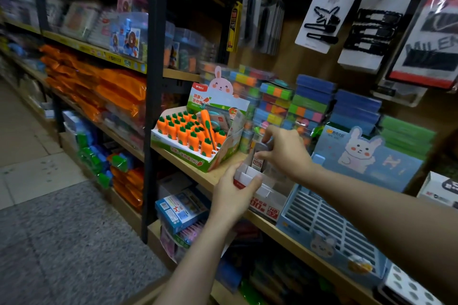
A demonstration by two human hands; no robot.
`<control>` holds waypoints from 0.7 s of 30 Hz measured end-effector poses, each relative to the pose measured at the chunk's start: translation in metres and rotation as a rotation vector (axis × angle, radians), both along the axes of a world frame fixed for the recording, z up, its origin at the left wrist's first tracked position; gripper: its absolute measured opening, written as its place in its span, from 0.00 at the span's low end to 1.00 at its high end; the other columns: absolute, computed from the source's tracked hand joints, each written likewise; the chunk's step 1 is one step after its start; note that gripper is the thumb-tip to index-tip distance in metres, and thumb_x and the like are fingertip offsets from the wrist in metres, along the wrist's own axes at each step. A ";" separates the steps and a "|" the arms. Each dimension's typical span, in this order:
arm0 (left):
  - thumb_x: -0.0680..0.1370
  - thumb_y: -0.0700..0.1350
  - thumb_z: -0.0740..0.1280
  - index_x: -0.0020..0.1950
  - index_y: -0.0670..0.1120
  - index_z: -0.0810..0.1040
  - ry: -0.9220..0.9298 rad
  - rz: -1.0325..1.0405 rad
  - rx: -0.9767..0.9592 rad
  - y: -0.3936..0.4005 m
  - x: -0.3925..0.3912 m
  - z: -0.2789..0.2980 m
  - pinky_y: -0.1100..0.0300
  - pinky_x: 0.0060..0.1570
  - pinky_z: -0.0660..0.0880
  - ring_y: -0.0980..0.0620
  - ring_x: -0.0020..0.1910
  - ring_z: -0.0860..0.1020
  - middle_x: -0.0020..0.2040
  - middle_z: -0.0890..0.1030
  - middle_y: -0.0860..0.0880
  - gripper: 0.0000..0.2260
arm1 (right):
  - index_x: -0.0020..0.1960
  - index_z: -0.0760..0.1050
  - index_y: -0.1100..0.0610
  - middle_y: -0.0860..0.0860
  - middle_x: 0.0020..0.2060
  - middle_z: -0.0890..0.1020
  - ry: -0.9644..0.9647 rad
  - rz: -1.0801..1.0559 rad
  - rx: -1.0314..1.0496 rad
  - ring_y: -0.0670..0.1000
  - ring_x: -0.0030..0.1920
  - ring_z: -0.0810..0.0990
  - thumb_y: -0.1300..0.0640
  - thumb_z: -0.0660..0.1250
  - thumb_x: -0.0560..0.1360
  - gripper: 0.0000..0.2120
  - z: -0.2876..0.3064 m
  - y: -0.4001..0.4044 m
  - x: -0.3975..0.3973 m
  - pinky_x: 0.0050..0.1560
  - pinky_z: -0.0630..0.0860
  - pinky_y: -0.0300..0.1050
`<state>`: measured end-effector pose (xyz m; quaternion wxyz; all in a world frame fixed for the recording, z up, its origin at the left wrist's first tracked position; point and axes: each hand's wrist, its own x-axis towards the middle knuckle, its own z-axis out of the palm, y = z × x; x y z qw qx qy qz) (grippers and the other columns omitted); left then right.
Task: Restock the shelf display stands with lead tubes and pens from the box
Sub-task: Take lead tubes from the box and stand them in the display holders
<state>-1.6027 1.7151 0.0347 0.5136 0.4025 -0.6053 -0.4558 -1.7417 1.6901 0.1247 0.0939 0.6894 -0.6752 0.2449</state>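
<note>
Head view. Landmark: white cardboard stepped display stand point(262, 189) with red print, seated on the wooden shelf board point(193, 168).

Left hand point(233, 195): at the stand's near-left corner, fingers and thumb curled round the top tier wall, gripping and steadying it.

Right hand point(285, 151): above the stand's rear tier, thumb and forefinger pinching a small clear plastic lead tube point(257, 157) with a printed label. Remaining fingers curled loosely; blur hides finer detail.

Lead tube position: upright, lower end at or just inside a rear slot of the stand, upper end between the pinching fingertips. Seated or not: cannot tell.

Handling, judged: light, rigid, smooth-walled, likely slippery; contents brittle. Grip at upper body, near cap; lower straight, without side load.

Left of the stand: carrot-patterned carton of orange carrot-shaped items point(195, 136). Right of the stand: pale blue slotted rabbit-print display tray point(329, 228), just beside.

Supply box: not identifiable.
</note>
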 end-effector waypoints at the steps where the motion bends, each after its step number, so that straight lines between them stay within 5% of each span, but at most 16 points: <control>1: 0.74 0.52 0.72 0.60 0.54 0.77 0.004 -0.003 -0.001 0.000 0.001 0.000 0.70 0.45 0.74 0.66 0.48 0.78 0.49 0.80 0.61 0.15 | 0.45 0.73 0.55 0.52 0.41 0.80 0.020 0.000 -0.030 0.54 0.45 0.79 0.50 0.79 0.66 0.17 -0.001 0.000 0.000 0.41 0.75 0.48; 4: 0.74 0.53 0.72 0.59 0.57 0.77 0.018 -0.004 0.009 0.000 0.002 0.000 0.74 0.42 0.72 0.73 0.45 0.76 0.48 0.79 0.64 0.15 | 0.46 0.79 0.58 0.53 0.43 0.76 0.094 -0.023 -0.094 0.56 0.46 0.77 0.50 0.78 0.67 0.15 -0.001 0.000 -0.004 0.41 0.71 0.45; 10: 0.74 0.52 0.71 0.62 0.55 0.77 0.050 -0.021 0.007 0.002 0.001 0.000 0.57 0.53 0.79 0.62 0.51 0.79 0.52 0.81 0.60 0.17 | 0.54 0.82 0.54 0.53 0.50 0.77 0.240 -0.023 -0.129 0.57 0.48 0.80 0.45 0.67 0.76 0.14 -0.001 0.010 -0.007 0.43 0.78 0.53; 14: 0.75 0.57 0.69 0.70 0.58 0.68 -0.065 -0.072 -0.046 0.004 0.004 0.002 0.68 0.58 0.70 0.63 0.63 0.71 0.62 0.72 0.66 0.24 | 0.59 0.79 0.53 0.53 0.52 0.77 0.085 -0.053 -0.105 0.55 0.51 0.78 0.45 0.68 0.76 0.16 -0.001 0.017 -0.009 0.49 0.77 0.53; 17: 0.76 0.60 0.66 0.77 0.56 0.55 -0.136 -0.083 -0.128 0.013 0.009 0.004 0.63 0.67 0.60 0.64 0.69 0.58 0.68 0.60 0.65 0.33 | 0.59 0.79 0.53 0.51 0.49 0.76 -0.057 -0.009 -0.200 0.51 0.49 0.77 0.48 0.66 0.77 0.13 0.006 0.033 -0.006 0.51 0.76 0.50; 21: 0.78 0.52 0.67 0.65 0.56 0.72 -0.162 0.115 -0.364 0.033 0.029 0.001 0.66 0.57 0.70 0.63 0.60 0.72 0.61 0.72 0.62 0.16 | 0.48 0.79 0.49 0.43 0.40 0.77 -0.267 0.158 -0.368 0.42 0.37 0.76 0.54 0.67 0.77 0.02 0.008 0.084 0.016 0.39 0.72 0.34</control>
